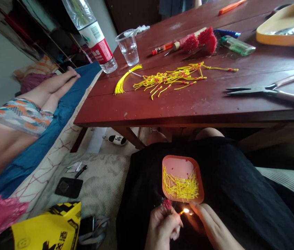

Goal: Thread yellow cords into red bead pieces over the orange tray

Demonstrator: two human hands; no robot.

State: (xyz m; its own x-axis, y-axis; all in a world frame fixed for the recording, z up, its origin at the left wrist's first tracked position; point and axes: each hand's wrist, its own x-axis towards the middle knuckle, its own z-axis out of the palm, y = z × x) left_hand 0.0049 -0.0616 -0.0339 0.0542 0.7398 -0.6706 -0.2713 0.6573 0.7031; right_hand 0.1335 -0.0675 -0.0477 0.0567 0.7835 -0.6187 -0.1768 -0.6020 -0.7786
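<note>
Left hand pinches a red tassel; right hand, cut off, grip unclear beside a flame

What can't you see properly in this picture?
All in the head view:
- What makes the flame: hidden by the right hand.
- Red tuft: mostly covered by the left hand.
- Bottle: top cut off by the upper edge.
- Yellow tray: cut by the right edge, contents blurred.

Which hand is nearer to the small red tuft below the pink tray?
Left. The left hand pinches the red tuft in its fingertips; the right hand is apart, to its right, beyond the small flame.
</note>
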